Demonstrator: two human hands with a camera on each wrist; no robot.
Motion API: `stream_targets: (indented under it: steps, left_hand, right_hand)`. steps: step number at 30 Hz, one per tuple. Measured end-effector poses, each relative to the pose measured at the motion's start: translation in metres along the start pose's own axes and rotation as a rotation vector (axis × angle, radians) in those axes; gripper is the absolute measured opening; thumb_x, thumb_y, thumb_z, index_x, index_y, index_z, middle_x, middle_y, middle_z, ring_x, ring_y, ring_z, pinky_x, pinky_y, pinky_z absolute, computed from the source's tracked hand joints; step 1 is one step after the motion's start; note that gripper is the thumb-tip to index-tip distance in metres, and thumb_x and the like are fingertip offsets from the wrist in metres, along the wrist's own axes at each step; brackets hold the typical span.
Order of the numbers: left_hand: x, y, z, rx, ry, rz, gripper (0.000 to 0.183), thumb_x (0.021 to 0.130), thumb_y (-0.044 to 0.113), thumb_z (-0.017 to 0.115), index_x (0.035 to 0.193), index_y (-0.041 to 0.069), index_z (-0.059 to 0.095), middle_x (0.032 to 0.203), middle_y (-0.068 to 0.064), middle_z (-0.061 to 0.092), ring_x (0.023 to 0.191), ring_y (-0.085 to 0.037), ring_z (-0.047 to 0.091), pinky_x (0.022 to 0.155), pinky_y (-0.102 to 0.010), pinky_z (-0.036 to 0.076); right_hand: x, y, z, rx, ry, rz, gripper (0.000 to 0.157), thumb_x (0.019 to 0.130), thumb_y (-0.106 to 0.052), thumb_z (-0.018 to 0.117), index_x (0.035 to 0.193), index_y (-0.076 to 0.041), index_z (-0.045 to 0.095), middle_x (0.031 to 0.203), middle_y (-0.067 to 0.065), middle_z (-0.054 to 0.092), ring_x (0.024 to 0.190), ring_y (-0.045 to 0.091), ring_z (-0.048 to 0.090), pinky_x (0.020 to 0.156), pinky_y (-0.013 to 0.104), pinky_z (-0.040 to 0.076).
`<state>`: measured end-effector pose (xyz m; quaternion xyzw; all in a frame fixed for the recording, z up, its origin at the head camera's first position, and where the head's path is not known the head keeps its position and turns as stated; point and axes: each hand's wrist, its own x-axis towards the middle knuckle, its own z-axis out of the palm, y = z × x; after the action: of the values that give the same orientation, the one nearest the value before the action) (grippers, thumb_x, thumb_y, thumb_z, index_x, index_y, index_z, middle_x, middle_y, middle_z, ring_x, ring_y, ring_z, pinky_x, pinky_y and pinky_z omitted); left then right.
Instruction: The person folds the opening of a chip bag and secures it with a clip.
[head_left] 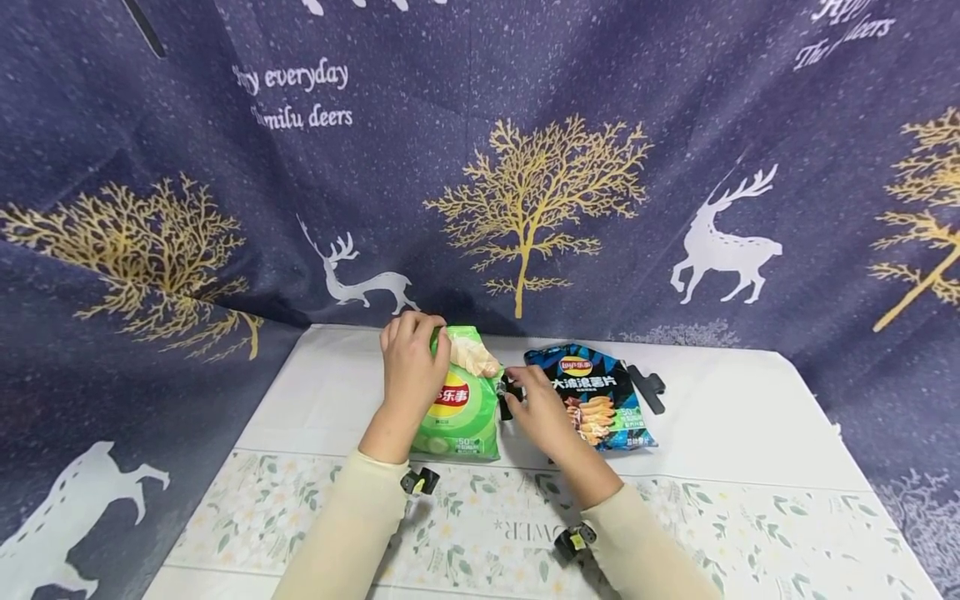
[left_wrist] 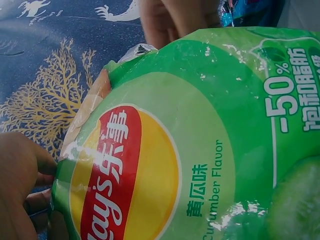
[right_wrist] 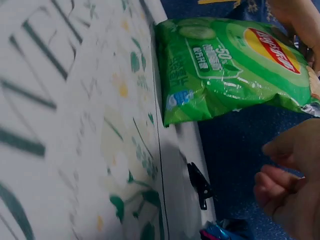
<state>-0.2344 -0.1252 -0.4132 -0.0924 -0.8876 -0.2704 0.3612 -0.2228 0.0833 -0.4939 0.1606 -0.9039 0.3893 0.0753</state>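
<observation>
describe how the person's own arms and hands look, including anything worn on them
The left hand and right hand are bare, without gloves. A plain cream fabric left sleeve and matching right sleeve cover the forearms. Each cuff carries a small, blocky black device marked with yellow.

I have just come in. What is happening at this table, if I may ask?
A person's left hand grips a green chip bag near its top. The right hand is at the bag's other side, seemingly holding nothing. A black clip lies on the table between this bag and a blue chip bag, with another black clip beside the blue one.
</observation>
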Motion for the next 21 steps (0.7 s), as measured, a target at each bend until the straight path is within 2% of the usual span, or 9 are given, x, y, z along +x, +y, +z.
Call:
stream_targets:
  steps: [3, 10, 15, 21]
  left_hand:
    - [0.0, 0.0, 0.0, 0.0, 0.002, 0.004, 0.016, 0.096, 0.013, 0.061, 0.103, 0.005, 0.074, 0.102, -0.013, 0.063, 0.103, -0.034, 0.057, 0.106, -0.053, 0.037]
    - [-0.001, 0.002, -0.001, 0.004, -0.006, 0.007, 0.016, 0.096, 0.012, 0.061, 0.104, 0.006, 0.073, 0.103, -0.013, 0.062, 0.103, -0.034, 0.056, 0.106, -0.053, 0.036]
    - [-0.002, 0.002, -0.001, 0.01, -0.014, 0.008, 0.017, 0.096, 0.012, 0.06, 0.104, 0.006, 0.073, 0.103, -0.013, 0.061, 0.102, -0.034, 0.056, 0.108, -0.053, 0.035]
    - [-0.002, 0.004, -0.002, 0.008, -0.015, 0.013, 0.017, 0.095, 0.012, 0.06, 0.104, 0.007, 0.073, 0.104, -0.013, 0.061, 0.101, -0.034, 0.056, 0.109, -0.054, 0.034]
  right_hand:
    - [0.002, 0.003, 0.0, -0.076, -0.032, -0.016, 0.042, 0.097, -0.011, 0.066, 0.137, -0.008, 0.058, 0.128, 0.012, 0.058, 0.113, 0.027, 0.061, 0.089, 0.044, 0.054]
    - [0.008, 0.008, -0.003, -0.228, -0.125, -0.059, 0.044, 0.096, -0.011, 0.068, 0.138, -0.003, 0.058, 0.13, 0.016, 0.056, 0.122, 0.033, 0.056, 0.098, 0.047, 0.052]
    - [0.012, 0.011, -0.002, -0.32, -0.155, -0.114, 0.046, 0.092, -0.008, 0.072, 0.136, 0.0, 0.06, 0.128, 0.017, 0.059, 0.119, 0.035, 0.057, 0.099, 0.047, 0.051]
    - [0.015, 0.014, 0.0, -0.467, -0.187, -0.158, 0.046, 0.09, -0.01, 0.075, 0.133, 0.0, 0.062, 0.127, 0.016, 0.058, 0.114, 0.033, 0.056, 0.098, 0.047, 0.049]
